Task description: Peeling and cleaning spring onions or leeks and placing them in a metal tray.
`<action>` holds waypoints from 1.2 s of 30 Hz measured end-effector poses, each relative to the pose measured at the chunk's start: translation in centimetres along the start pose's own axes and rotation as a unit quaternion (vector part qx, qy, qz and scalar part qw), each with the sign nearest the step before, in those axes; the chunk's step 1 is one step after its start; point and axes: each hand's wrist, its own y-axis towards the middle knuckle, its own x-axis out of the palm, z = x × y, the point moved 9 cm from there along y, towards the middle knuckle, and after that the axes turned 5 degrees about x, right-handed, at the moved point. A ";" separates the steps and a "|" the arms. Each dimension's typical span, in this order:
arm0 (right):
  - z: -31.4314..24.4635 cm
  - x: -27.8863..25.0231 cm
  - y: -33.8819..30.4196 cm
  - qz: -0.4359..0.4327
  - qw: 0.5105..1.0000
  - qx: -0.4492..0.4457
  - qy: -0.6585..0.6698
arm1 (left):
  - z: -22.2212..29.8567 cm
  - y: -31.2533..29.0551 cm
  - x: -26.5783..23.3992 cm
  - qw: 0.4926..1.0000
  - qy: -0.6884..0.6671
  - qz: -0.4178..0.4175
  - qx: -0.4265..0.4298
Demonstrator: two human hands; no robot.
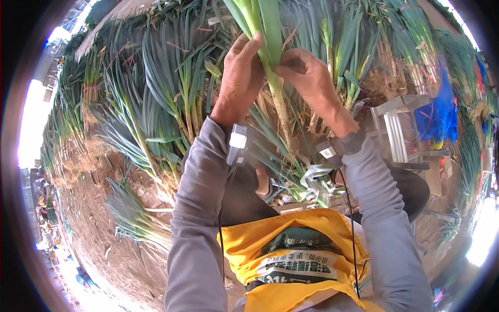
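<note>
A long green onion (281,106) hangs in front of me, its green leaves up and its pale stem and stringy roots down. My left hand (242,79) is closed round it where the leaves spread, thumb laid along the leaf base. My right hand (313,86) pinches at the other side of the same spot, thumb and forefinger against a leaf. The other fingertips of both hands are partly hidden. Below the roots, loose trimmed leaves and pale peelings (317,182) lie between my legs.
Bundles of green onions (171,78) cover the ground ahead and to the left. A small bunch (138,216) lies on the brown soil (99,223). To the right stands a metal stool (397,130) beside a blue plastic bag (439,114). My yellow apron (296,244) covers my lap.
</note>
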 end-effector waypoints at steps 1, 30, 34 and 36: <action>-0.7 0.2 0.0 0.017 0.999 -0.036 0.019 | 0.3 0.2 0.2 1.000 0.003 -0.016 0.000; 1.3 0.2 -6.7 0.047 0.960 -0.134 -0.242 | 1.8 0.8 -4.3 0.992 0.098 0.063 0.056; -3.4 0.9 -1.8 0.094 0.949 -0.201 -0.223 | -1.1 0.3 -2.0 0.991 0.126 0.028 -0.027; -4.0 0.8 -1.2 0.106 0.930 -0.252 -0.247 | -2.4 0.5 -1.2 0.991 0.098 -0.040 -0.080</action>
